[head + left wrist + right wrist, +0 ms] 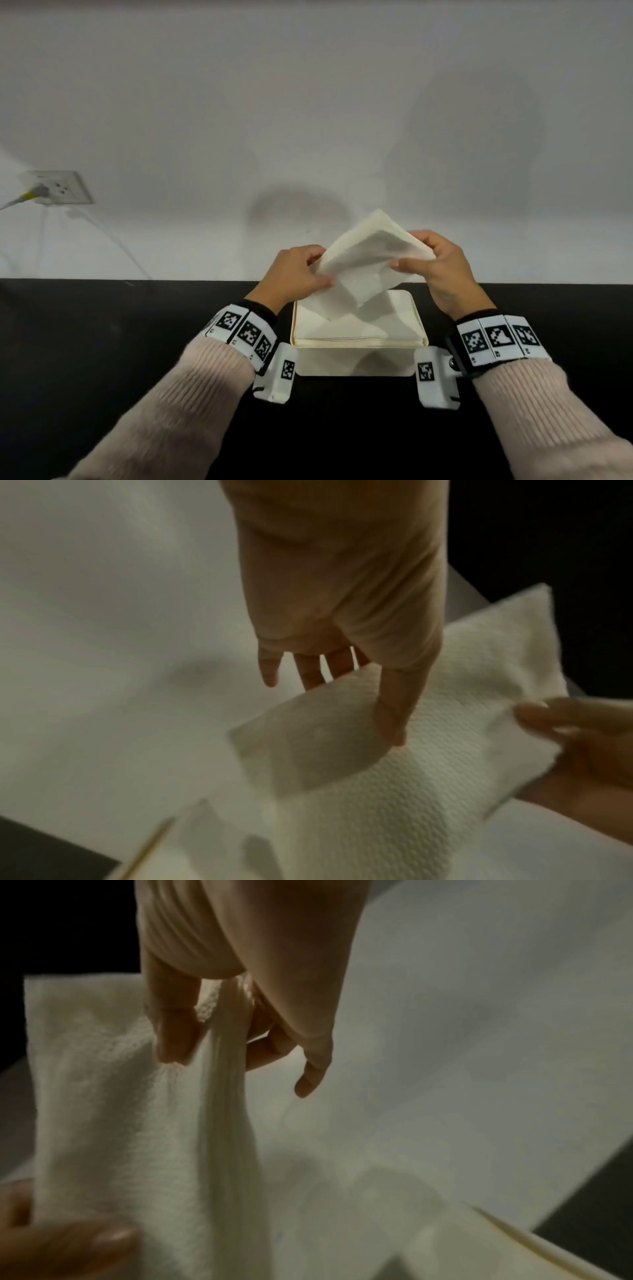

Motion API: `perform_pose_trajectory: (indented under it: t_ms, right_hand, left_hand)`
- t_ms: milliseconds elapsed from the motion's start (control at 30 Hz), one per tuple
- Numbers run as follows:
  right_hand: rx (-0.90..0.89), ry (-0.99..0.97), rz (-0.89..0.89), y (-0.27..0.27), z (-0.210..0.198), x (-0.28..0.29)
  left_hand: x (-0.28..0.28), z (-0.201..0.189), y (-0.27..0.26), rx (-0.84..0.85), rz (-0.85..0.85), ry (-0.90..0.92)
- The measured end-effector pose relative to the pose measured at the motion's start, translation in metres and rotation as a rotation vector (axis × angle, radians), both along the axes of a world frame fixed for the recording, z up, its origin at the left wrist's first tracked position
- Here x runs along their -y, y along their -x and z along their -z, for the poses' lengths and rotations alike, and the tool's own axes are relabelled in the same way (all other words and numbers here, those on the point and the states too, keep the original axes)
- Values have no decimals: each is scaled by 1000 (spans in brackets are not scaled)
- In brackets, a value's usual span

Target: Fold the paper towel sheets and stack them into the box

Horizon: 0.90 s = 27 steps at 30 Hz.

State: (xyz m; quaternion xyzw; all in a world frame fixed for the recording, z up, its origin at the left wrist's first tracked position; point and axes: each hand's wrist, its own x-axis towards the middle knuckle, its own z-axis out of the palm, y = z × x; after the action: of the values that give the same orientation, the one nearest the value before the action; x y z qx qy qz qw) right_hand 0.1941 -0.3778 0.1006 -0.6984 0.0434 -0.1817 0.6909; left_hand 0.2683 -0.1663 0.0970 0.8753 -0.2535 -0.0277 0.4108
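Observation:
A folded white paper towel sheet [370, 253] is held tilted in the air above the cream box [423, 329]. My left hand [298, 270] pinches its left edge, thumb on the near face and fingers behind; the wrist view shows that thumb pressing the embossed sheet [428, 750]. My right hand [442, 263] pinches the right edge, the folded layers [226, 1096] running between thumb and fingers. The sheet's lower corner hangs over the box's opening. Several folded sheets [376, 329] lie stacked flat inside the box, filling it nearly to the rim.
The box stands on a black tabletop [102, 342] close to a white wall [308, 120]. A wall socket [63, 186] with a plugged white cable [113, 240] is at the far left. Both forearms wear pink sleeves and marker wristbands.

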Motion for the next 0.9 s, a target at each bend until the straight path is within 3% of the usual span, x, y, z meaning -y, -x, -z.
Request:
perform_pose_trajectory:
  t_ms: [67,167,333,400,500,667,900]
  right_hand:
    - [72,-5,-35,-2,-14,-11]
    - [78,-17,-57,-6,-17,-18]
    - [-291,318,-106,-4,9,-8]
    - [-342,324,-74,0,20,0]
    - [-275,160,-7,5,26,19]
    - [-177,-40,60,7,33,37]
    - [-258,-137,-67,2,68,30]
  left_hand:
    - [14,-5,7,-45,-4,105]
    - [32,-6,15,-270,10,461]
    - [43,-1,20,-430,58,812]
    - [41,3,19,-453,39,892]
    - [27,14,14,-447,14,912]
    - [-3,43,7,-431,-45,766]
    - [-6,73,6,-483,-109,654]
